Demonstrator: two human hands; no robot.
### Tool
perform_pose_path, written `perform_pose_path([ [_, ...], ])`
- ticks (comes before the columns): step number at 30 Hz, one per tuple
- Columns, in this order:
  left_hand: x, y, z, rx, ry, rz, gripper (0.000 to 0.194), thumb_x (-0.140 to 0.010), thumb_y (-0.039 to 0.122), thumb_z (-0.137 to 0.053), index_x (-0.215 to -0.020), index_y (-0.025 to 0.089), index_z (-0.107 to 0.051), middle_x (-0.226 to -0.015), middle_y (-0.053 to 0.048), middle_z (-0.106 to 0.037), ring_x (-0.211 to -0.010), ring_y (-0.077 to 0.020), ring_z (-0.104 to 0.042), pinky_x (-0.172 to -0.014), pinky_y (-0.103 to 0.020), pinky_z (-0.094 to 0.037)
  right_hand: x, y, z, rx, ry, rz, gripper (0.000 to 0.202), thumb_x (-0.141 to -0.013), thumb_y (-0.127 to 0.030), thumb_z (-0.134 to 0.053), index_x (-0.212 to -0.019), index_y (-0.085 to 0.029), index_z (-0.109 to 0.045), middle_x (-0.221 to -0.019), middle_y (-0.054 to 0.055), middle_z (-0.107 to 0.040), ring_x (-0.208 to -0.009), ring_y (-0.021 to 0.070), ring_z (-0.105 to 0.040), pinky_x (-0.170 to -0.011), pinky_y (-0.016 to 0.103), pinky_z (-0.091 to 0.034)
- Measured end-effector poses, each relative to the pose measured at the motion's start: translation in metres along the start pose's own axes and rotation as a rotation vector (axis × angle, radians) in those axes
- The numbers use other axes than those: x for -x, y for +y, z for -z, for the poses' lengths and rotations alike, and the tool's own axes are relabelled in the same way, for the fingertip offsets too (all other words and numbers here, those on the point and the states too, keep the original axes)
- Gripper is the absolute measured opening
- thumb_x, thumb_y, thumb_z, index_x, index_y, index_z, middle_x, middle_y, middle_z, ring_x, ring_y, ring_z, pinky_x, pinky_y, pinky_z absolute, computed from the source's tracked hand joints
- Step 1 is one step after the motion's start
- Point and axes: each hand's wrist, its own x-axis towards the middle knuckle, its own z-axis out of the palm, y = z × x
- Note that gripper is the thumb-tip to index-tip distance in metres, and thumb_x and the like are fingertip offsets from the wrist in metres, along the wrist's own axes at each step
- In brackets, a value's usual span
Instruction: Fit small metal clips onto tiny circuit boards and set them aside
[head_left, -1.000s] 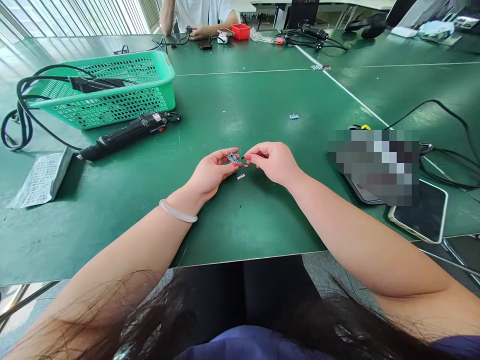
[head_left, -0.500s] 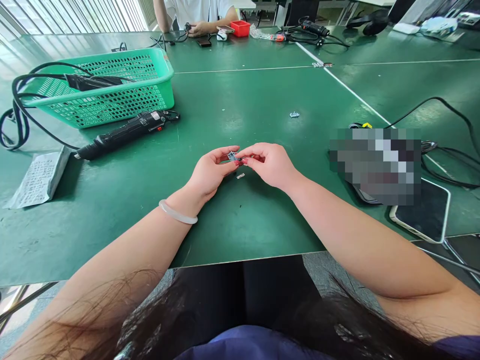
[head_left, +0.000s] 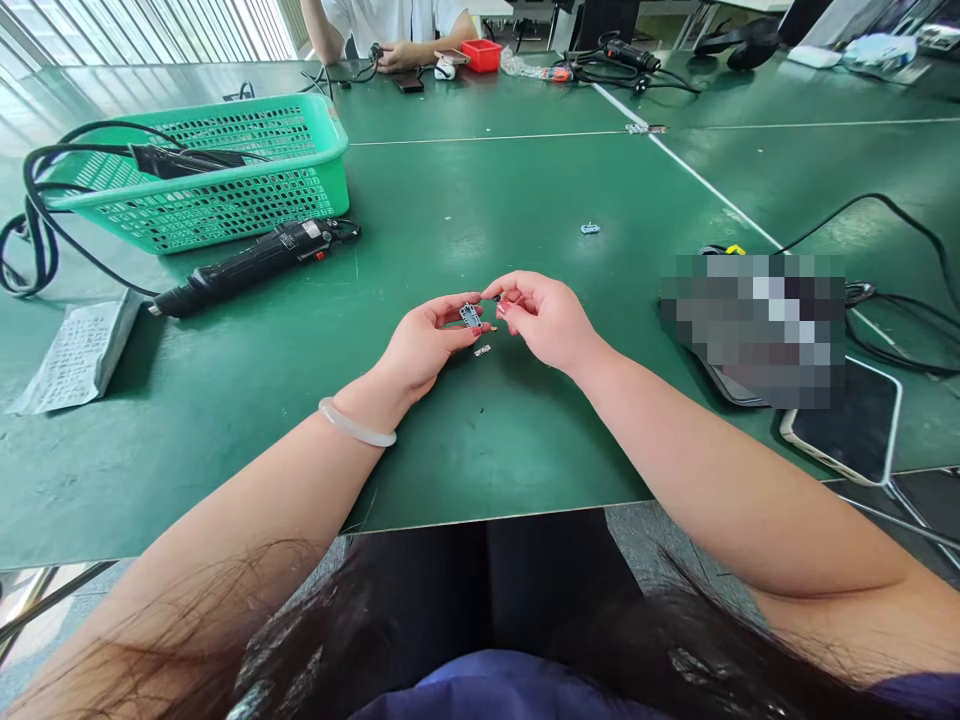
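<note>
Between the thumb and fingers of my left hand (head_left: pixel 420 345) is a small grey-blue part (head_left: pixel 470 315). My right hand (head_left: pixel 546 322) is just to its right, thumb and index finger pinched near a tiny dark piece (head_left: pixel 496 298) that is too small to make out. On the green table (head_left: pixel 480 440), just below my fingertips, lies a small flat silvery piece (head_left: pixel 482 351). Another small grey-blue part (head_left: pixel 590 229) rests farther back, to the right of my hands.
At the left are a green basket (head_left: pixel 247 190) with black cables, a black electric screwdriver (head_left: pixel 255 265) and a paper packet (head_left: pixel 79 355). A phone (head_left: pixel 847 425) and a pixelated object (head_left: pixel 757 330) lie right. Across the table sits a person (head_left: pixel 397 25) near a red box (head_left: pixel 481 55).
My right hand has moved slightly up and right, away from the part in my left hand. That part now shows more fully and is turned a little.
</note>
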Motion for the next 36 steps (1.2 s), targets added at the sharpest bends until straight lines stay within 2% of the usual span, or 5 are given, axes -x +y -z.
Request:
perform_pose_path([
  [3, -0.0001, -0.0008, -0.0002, 0.005, 0.002, 0.002, 0.039, -0.069, -0.002, -0.073, -0.105, 0.011, -0.071, -0.095, -0.006, -0.074, -0.086, -0.0154, -0.071, -0.102, -0.040, -0.051, -0.0008, 0.0000, -0.0001, -0.061, -0.016, -0.061, 0.012, -0.085, -0.010, -0.060, -0.092, -0.020, -0.062, -0.075, -0.002, -0.065, -0.058, 0.0090, -0.055, -0.059, 0.026, -0.046],
  [7, 0.0001, -0.0011, -0.0010, 0.002, 0.009, -0.002, 0.036, -0.070, 0.000, -0.074, -0.104, 0.011, -0.072, -0.094, -0.006, -0.074, -0.086, -0.0156, -0.071, -0.101, -0.041, -0.051, -0.0020, 0.0009, 0.0008, -0.053, -0.013, -0.098, 0.010, -0.082, -0.018, -0.070, -0.083, -0.020, -0.060, -0.062, -0.002, -0.066, -0.054, 0.0113, -0.058, -0.052, 0.026, -0.043],
  [20, -0.0015, -0.0030, 0.0005, -0.044, -0.018, -0.057, 0.035, -0.067, 0.008, -0.081, -0.102, 0.014, -0.075, -0.089, -0.003, -0.074, -0.081, -0.0131, -0.065, -0.095, -0.038, -0.053, 0.0002, 0.0033, 0.0005, 0.030, 0.021, -0.062, 0.028, -0.063, -0.043, -0.085, -0.070, -0.019, -0.072, -0.065, 0.001, -0.067, -0.062, 0.0145, -0.056, -0.065, 0.034, -0.045],
  [30, 0.0002, -0.0020, 0.0006, -0.103, 0.003, -0.081, 0.031, -0.071, 0.013, -0.082, -0.102, 0.014, -0.077, -0.091, -0.005, -0.077, -0.081, -0.0144, -0.068, -0.099, -0.040, -0.053, 0.0030, 0.0014, -0.0001, 0.085, 0.010, -0.031, 0.007, -0.073, -0.027, -0.077, -0.076, -0.020, -0.078, -0.075, 0.003, -0.075, -0.073, 0.0185, -0.066, -0.076, 0.037, -0.051],
  [36, -0.0001, -0.0018, 0.0004, -0.107, -0.005, -0.086, 0.035, -0.070, 0.006, -0.078, -0.105, 0.013, -0.077, -0.095, -0.006, -0.078, -0.088, -0.0158, -0.071, -0.103, -0.040, -0.052, 0.0006, 0.0027, 0.0019, 0.125, 0.012, -0.002, 0.013, -0.081, -0.022, -0.068, -0.080, -0.020, -0.080, -0.069, 0.002, -0.071, -0.067, 0.0161, -0.062, -0.072, 0.035, -0.050],
])
